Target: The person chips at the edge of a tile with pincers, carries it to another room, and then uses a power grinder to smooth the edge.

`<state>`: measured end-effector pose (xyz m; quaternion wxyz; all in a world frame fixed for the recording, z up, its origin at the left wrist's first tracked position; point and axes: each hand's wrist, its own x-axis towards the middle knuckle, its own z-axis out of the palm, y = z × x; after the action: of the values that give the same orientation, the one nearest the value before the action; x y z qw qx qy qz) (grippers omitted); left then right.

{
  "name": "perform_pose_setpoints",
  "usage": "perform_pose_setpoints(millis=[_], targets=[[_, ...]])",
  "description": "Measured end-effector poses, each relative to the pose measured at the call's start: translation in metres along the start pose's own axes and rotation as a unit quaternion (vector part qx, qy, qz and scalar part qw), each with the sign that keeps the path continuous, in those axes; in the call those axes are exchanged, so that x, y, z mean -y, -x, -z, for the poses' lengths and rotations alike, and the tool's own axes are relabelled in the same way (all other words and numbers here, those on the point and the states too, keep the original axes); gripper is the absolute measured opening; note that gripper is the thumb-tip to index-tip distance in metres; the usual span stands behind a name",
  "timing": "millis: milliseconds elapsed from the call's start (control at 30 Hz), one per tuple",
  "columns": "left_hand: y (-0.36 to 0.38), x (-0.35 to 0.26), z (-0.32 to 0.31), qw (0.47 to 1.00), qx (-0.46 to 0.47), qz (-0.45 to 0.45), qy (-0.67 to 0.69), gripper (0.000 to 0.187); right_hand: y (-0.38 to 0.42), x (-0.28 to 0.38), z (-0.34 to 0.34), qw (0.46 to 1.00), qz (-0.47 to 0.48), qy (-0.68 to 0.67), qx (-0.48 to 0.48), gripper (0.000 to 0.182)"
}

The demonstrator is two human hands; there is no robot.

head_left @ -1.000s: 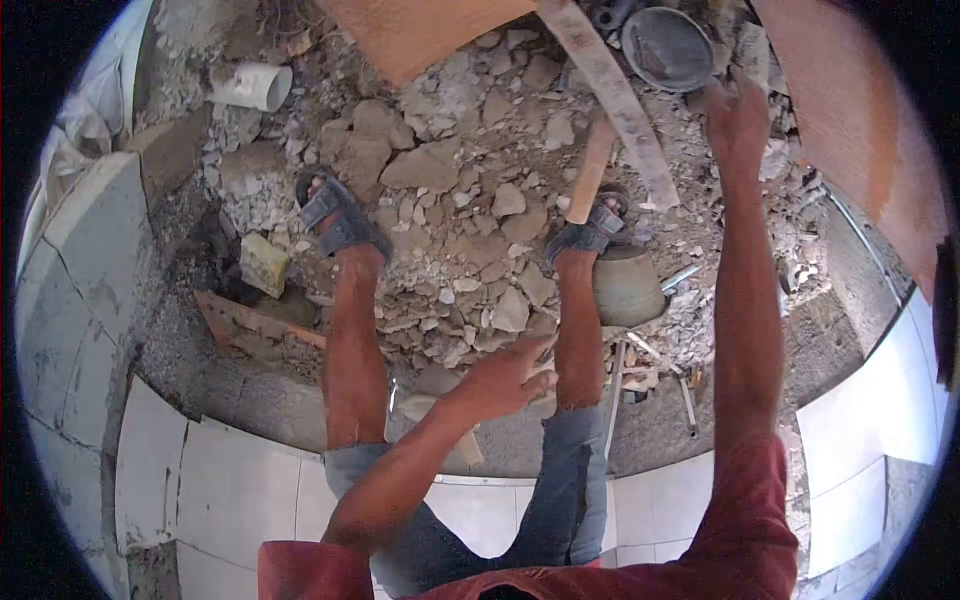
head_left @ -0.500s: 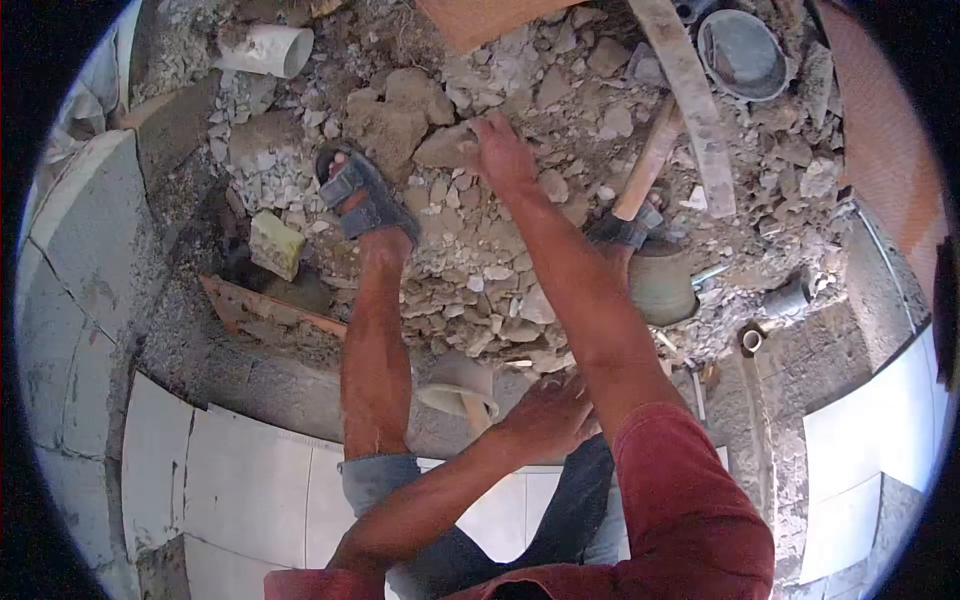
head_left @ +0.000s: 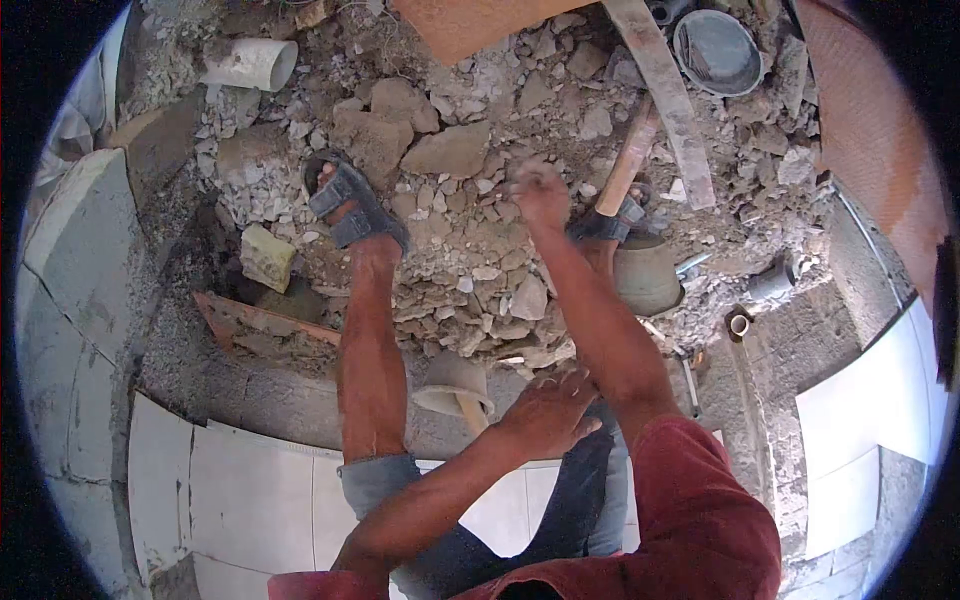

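Note:
My right hand (head_left: 541, 196) hovers low over the broken stones between my sandalled feet, its fingers smeared by motion. Just left of it lies a flat, dusty chunk of stone (head_left: 447, 150), apart from the fingers. A wooden handle (head_left: 630, 160) slants down to my right foot on the other side. My left hand (head_left: 550, 412) rests by my right knee, under the right forearm, with fingers stretched out and thumb apart; it holds nothing. Close to its left, a pale grey tub (head_left: 450, 384) lies tipped with a wooden stick in it.
Rubble (head_left: 480, 240) covers the ground. A worn plank (head_left: 665, 110) lies near a round bucket (head_left: 718, 52) at upper right. A grey pot (head_left: 645, 278) stands beside my right foot. A white pipe piece (head_left: 250, 64), a yellowish block (head_left: 267, 257) and white tiles (head_left: 250, 485) are to the left.
My right hand has come off the flat stone and moved right and a little toward me. My left hand stays by the knee, its thumb now showing apart. The view has shifted slightly.

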<state>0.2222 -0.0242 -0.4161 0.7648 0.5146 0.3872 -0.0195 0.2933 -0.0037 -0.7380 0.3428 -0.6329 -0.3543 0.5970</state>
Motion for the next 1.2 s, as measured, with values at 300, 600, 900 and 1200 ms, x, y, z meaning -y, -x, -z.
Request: perform_pose_setpoints(millis=[300,600,900,1200], targets=[[-0.003,0.003,0.018,0.994,0.019,0.083,0.062,0.047,-0.044,-0.057,-0.009,0.832,-0.139,-0.489,-0.221,0.014],[-0.006,0.004,0.018,0.993,0.099,0.065,0.028,0.047,-0.045,-0.029,-0.011,0.888,-0.108,0.426,-0.137,0.051],[-0.004,-0.002,0.015,0.995,0.066,0.068,0.034,0.048,-0.021,-0.005,0.032,0.928,-0.193,0.306,-0.086,0.015],[-0.007,0.001,0.009,0.998,0.006,0.026,0.054,0.057,-0.080,0.262,0.121,0.959,-0.044,0.244,-0.139,0.014]])
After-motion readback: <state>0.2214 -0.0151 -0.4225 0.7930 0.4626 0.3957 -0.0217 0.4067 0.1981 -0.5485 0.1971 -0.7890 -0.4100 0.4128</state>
